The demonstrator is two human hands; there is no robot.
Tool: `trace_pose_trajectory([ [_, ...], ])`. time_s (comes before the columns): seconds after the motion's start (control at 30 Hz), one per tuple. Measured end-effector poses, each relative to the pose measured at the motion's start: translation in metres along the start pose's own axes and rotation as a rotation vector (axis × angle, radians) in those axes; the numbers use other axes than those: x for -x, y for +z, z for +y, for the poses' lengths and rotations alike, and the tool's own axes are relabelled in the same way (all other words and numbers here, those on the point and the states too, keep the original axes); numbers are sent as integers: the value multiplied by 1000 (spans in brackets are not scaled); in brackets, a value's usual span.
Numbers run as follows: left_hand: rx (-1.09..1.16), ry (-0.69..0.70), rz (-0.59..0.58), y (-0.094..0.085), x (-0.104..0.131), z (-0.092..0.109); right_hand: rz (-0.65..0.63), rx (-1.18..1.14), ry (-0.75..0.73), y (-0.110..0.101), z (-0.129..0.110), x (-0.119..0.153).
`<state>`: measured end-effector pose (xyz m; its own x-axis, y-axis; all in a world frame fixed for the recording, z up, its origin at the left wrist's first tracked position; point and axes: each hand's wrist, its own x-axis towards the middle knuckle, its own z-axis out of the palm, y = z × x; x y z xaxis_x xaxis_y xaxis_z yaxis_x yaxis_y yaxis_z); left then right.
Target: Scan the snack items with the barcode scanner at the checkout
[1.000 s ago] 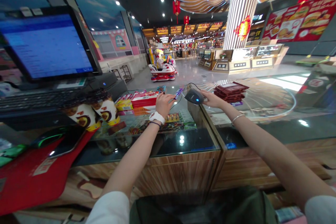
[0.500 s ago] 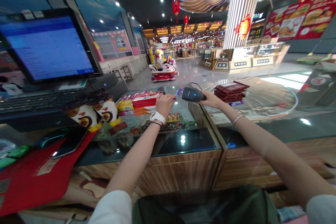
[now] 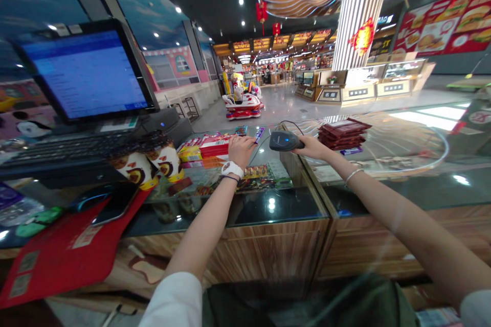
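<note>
Head view: the left hand (image 3: 241,149) reaches over the glass counter (image 3: 295,209), its fingers mostly closed, and pinches a small purple bar (image 3: 259,135) by its lower end between thumb and fingertips. The bar stands out beyond the fingertips, its long axis slanting up and to the right, away from the person. Its printing is too small to read.

The right hand (image 3: 311,147) is closed round the handle of a dark scanner (image 3: 283,140); the far side of that grip is hidden. A small blue light shows on top of the scanner, and a black cable (image 3: 294,124) loops behind it. The scanner lies roughly level across the view, handle to the right and head to the left, so its head faces the bar. The two are near each other but apart, with the bar left of the scanner head and set at a slant to it. The left hand is the nearer one to the bar; from the right hand, the bar lies to the left, past the scanner.

Right of the right hand sits a stack of brown packets (image 3: 342,134), with another purple bar (image 3: 351,151) at its near edge. Left of the left hand are red boxes (image 3: 215,146) and two paper cups (image 3: 166,162).
</note>
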<state>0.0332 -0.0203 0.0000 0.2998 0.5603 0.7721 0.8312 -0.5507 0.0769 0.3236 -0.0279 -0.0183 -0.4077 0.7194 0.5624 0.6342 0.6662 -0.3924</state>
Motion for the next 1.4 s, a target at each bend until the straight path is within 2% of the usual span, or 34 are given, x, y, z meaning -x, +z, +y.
trace_pose_trajectory([
  [0.5,-6,27,9,2,0,-3,-18,-28,-23,1,6,-1],
  [0.73,-10,35,8,1,1,0,-29,5,-116,-2,12,-1],
  [1.0,11,46,14,-2,1,4,25,176,-169,-4,37,-1],
  [1.2,15,64,9,-1,2,6,11,63,-196,-2,58,5],
  [1.4,4,78,-19,0,1,10,-4,16,-104,2,71,7],
])
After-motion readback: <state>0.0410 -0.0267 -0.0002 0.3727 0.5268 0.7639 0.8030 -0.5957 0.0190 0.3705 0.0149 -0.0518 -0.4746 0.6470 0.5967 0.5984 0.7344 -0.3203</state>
